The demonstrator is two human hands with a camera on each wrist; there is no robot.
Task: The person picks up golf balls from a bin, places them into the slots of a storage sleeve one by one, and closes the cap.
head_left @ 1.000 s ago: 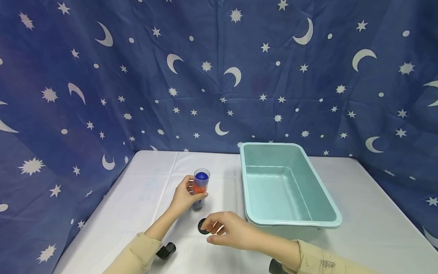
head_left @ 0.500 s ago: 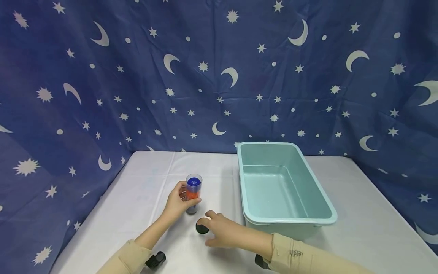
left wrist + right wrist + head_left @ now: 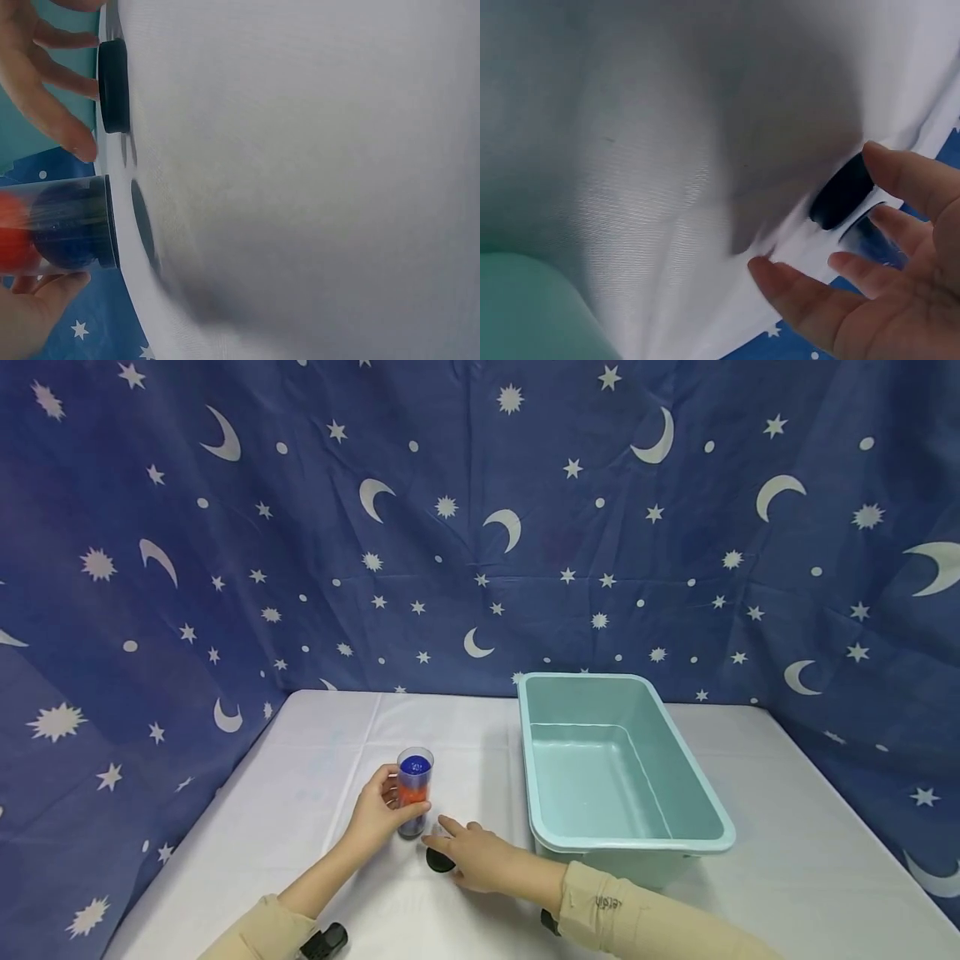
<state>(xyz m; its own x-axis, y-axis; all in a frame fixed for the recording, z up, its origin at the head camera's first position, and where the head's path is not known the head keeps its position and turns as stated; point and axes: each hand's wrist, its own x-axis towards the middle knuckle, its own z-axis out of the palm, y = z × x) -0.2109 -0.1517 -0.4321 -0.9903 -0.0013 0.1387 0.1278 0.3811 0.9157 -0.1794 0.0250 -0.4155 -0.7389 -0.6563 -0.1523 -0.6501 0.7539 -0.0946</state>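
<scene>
In the head view my left hand (image 3: pixel 382 810) grips a clear tube (image 3: pixel 414 792) and holds it upright. A blue ball (image 3: pixel 416 766) shows at its top, an orange-red one (image 3: pixel 412 795) below, and another blue ball (image 3: pixel 66 227) near the dark base in the left wrist view. A gap and a shadow show that the tube hangs just above the cloth. My right hand (image 3: pixel 480 858) is over a round black lid (image 3: pixel 439 861), fingers spread around it. In the right wrist view a fingertip meets the lid's (image 3: pixel 843 192) edge; the other fingers stand apart.
A pale teal bin (image 3: pixel 632 844) stands to the right, just beyond my right forearm. White cloth (image 3: pixel 322 777) covers the table. A blue curtain (image 3: pixel 420 527) with moons and stars hangs behind and along the left side.
My left hand has brought the tube slightly left and nearer to me. My right hand has moved left and down over the lid, spreading its fingers. The lid stays about where it was.
</scene>
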